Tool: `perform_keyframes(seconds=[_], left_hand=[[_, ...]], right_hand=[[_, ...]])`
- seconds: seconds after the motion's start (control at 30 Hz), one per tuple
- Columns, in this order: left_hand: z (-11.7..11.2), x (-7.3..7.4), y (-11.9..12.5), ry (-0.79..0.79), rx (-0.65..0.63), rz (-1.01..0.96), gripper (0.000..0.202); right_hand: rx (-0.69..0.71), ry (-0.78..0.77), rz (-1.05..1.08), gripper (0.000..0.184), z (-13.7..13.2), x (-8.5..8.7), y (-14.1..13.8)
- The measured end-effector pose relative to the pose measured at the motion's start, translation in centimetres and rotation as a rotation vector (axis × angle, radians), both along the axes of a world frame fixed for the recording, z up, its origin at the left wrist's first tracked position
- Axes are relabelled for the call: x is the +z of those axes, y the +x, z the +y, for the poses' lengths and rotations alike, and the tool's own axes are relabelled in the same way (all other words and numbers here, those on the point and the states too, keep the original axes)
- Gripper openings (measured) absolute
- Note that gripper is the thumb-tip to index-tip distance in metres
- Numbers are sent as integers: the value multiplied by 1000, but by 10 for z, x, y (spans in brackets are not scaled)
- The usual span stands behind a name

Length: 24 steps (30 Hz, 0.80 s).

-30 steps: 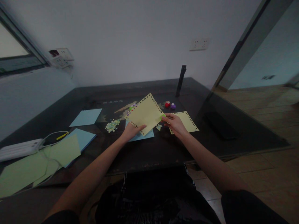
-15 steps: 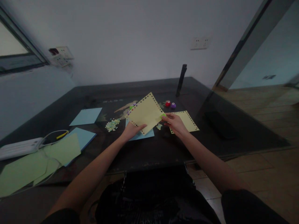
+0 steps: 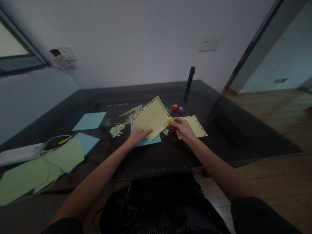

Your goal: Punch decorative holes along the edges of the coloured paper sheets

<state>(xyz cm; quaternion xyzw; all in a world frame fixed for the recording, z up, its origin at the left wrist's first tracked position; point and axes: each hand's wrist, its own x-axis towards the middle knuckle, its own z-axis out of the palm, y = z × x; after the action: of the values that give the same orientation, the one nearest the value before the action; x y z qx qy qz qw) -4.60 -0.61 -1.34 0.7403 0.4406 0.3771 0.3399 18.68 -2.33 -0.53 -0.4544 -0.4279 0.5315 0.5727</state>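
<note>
A pale yellow sheet of paper (image 3: 153, 118), tilted corner-up above the table, has small shaped holes along several edges. My left hand (image 3: 138, 136) grips its lower left edge, the thumb on top. My right hand (image 3: 182, 127) is closed around a small green craft punch (image 3: 170, 121) at the sheet's right corner; the fingers hide most of it. Beneath the sheet lies a light blue paper (image 3: 153, 141), partly covered. Another yellow sheet with punched edges (image 3: 196, 126) rests under and beside my right hand. Small paper cut-outs (image 3: 166, 132) lie between the hands.
A heap of paper bits (image 3: 117, 130) sits left of my left hand. Red (image 3: 175, 108) and purple (image 3: 180, 110) punches stand behind. Blue sheets (image 3: 90, 121), green sheets (image 3: 60, 159) and a white power strip with cable (image 3: 21, 154) lie left. A black post (image 3: 189, 84) rises at the back.
Almost nothing differs. The held yellow sheet and both hands keep nearly the same position, with the green punch still at the sheet's right corner.
</note>
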Motion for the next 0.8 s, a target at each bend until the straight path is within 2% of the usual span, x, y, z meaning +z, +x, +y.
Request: perform_keyframes(seconds=[0.43, 0.6, 0.8], left_hand=[[-3, 4, 3, 16, 42, 46, 58], [-3, 2, 2, -7, 33, 10, 58], [-6, 7, 4, -9, 43, 2, 56]], right_hand=[[-20, 60, 11, 29, 2, -1, -1], [-9, 71, 30, 27, 3, -2, -2], [-18, 67, 29, 26, 2, -1, -2]])
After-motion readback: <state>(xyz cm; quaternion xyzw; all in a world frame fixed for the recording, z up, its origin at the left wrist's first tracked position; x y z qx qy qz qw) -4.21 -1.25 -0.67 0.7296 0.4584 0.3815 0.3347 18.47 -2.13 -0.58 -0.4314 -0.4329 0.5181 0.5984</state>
